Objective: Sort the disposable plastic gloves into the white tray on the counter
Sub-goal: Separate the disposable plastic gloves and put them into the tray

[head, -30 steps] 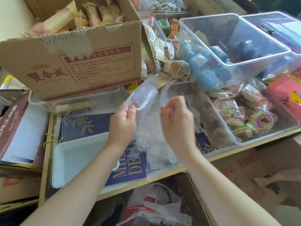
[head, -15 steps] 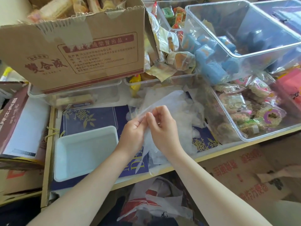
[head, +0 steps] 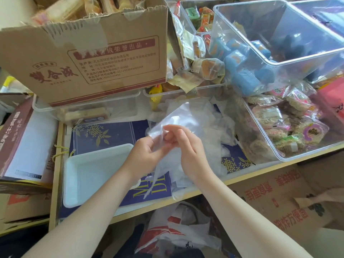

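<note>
A thin clear plastic glove point(head: 176, 119) is pinched between my left hand point(head: 144, 155) and my right hand point(head: 188, 148), held just above the counter. Its upper part stands up past my fingers and a narrow strip hangs down toward the counter's front edge. Behind and to the right of my hands lies a loose heap of more clear gloves point(head: 216, 125). The white tray point(head: 87, 175) sits on the counter to the left of my hands, partly covered by my left forearm; the part I see holds nothing.
A large cardboard box point(head: 89, 60) of snacks stands behind the tray on a clear bin. Clear plastic bins point(head: 301, 138) with wrapped snacks fill the right side. A dark blue printed board point(head: 104, 133) covers the counter. Plastic bags point(head: 176, 233) lie below the front edge.
My hands came together from apart and now pinch the glove close in front of me. The glove has dropped lower and folded between my fingers.
</note>
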Tool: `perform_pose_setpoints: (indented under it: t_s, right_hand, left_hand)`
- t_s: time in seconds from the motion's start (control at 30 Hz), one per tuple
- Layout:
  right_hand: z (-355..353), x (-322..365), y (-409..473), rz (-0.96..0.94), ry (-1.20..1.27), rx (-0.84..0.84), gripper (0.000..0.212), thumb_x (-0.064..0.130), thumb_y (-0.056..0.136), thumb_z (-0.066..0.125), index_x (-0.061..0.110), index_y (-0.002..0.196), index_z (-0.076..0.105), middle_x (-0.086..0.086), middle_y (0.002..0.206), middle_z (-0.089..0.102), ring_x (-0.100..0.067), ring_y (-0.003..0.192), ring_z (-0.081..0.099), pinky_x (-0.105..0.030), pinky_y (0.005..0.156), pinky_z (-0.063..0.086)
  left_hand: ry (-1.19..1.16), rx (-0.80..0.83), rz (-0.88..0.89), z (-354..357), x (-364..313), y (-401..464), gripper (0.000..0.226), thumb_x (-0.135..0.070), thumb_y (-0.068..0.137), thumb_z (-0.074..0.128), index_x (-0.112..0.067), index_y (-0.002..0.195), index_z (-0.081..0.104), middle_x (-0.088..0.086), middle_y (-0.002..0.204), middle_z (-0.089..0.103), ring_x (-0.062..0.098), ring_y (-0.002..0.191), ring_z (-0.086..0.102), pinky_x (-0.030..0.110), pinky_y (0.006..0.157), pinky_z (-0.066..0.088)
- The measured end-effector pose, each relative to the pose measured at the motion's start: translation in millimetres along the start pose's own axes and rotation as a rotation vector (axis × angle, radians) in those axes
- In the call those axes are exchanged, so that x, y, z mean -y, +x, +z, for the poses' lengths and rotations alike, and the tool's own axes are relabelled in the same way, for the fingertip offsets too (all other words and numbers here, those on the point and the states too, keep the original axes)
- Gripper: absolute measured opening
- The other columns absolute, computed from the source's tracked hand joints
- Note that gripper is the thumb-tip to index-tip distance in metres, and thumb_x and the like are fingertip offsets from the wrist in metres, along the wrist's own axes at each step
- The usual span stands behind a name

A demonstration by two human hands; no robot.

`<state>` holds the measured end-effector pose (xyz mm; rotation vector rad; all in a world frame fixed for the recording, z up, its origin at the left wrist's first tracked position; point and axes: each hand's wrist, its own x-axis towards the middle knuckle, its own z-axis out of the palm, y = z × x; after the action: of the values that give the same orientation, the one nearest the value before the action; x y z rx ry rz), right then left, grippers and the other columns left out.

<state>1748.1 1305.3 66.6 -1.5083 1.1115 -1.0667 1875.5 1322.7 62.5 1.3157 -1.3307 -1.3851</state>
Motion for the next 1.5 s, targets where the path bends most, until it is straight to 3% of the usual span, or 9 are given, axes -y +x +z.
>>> perform_pose_setpoints:
  t_s: [0.13,0.27,0.43,0.6,0.8,1.07,1.2,1.33,1.5]
  right_hand:
    - [-21,-16,4,-0.059,-0.306,-0.209,0.018,0.016,0.084,0.060,0.024,0.099,0.053,0.013,0.093,0.051,0.000,0.086,0.050,-0.014,0.076,0.039]
    - [-47,-23,16,0.435,-0.024,-0.105,0.056,0.026,0.085,0.066,0.018,0.134,0.042,0.007,0.127,0.048,-0.008,0.116,0.046,-0.022,0.096,0.037]
    - [-49,-27,24,0.482,0.168,0.253,0.012,0.014,0.089,0.058,0.008,0.081,0.065,-0.002,0.077,0.070,-0.011,0.068,0.064,-0.024,0.065,0.047]
    - [-21,-41,33,0.417,0.005,0.157,0.026,0.015,0.097,0.048,0.009,0.074,0.059,-0.004,0.065,0.068,-0.005,0.049,0.058,-0.017,0.046,0.041]
    - [1,-59,37,0.450,0.026,0.156,0.022,0.015,0.098,0.045,0.012,0.081,0.059,-0.016,0.077,0.063,-0.012,0.051,0.056,-0.019,0.043,0.039]
    - [-3,-67,43,0.480,0.138,0.060,0.021,0.009,0.099,0.039,0.012,0.083,0.053,0.003,0.059,0.066,-0.012,0.042,0.059,-0.019,0.038,0.041]
    - [-6,-70,41,0.456,0.014,0.144,0.018,0.012,0.100,0.039,0.002,0.097,0.053,0.002,0.069,0.069,-0.016,0.048,0.063,-0.025,0.044,0.044]
    - [0,-75,31,0.402,0.054,0.223,0.020,0.017,0.097,0.046,0.006,0.086,0.057,-0.007,0.076,0.055,-0.026,0.068,0.048,-0.042,0.065,0.040]
    - [18,-76,18,0.452,0.120,0.066,0.018,0.013,0.099,0.042,0.015,0.092,0.058,-0.001,0.077,0.053,-0.014,0.067,0.048,-0.021,0.058,0.041]
  left_hand:
    - [-0.031,-0.038,-0.055,-11,3,3,0.028,-0.019,0.097,0.048,-0.023,0.087,0.074,-0.014,0.077,0.070,0.009,0.071,0.057,0.015,0.068,0.039]
    - [-0.126,0.061,-0.142,-28,5,-1,0.029,-0.012,0.096,0.045,-0.019,0.092,0.073,-0.007,0.097,0.074,0.003,0.098,0.065,0.010,0.086,0.043]
    - [-0.115,0.027,-0.260,-43,10,-3,0.030,-0.018,0.097,0.043,-0.012,0.096,0.073,0.000,0.101,0.073,0.008,0.094,0.064,0.022,0.087,0.043]
    - [0.027,0.056,-0.356,-56,28,-10,0.023,-0.010,0.093,0.052,-0.023,0.104,0.068,-0.005,0.088,0.074,0.016,0.081,0.059,0.026,0.078,0.038]
    - [0.046,0.000,-0.431,-70,46,-13,0.036,0.007,0.087,0.055,-0.027,0.098,0.061,-0.022,0.080,0.071,-0.009,0.078,0.062,0.009,0.065,0.046]
    - [0.167,0.254,-0.577,-95,48,-19,0.004,-0.016,0.078,0.072,-0.016,0.079,0.076,-0.010,0.098,0.073,0.002,0.096,0.065,0.017,0.083,0.045]
    - [0.259,0.359,-0.596,-101,45,-20,0.020,-0.022,0.073,0.075,-0.021,0.093,0.072,-0.007,0.097,0.073,0.005,0.091,0.066,0.023,0.086,0.045]
    - [0.116,0.099,-0.473,-89,41,-7,0.032,-0.031,0.073,0.070,-0.024,0.105,0.069,-0.012,0.105,0.071,-0.004,0.100,0.062,0.009,0.087,0.042]
    - [0.041,-0.065,-0.350,-77,50,-4,0.019,-0.008,0.088,0.058,-0.019,0.082,0.072,-0.013,0.078,0.074,-0.008,0.080,0.065,0.000,0.073,0.042]
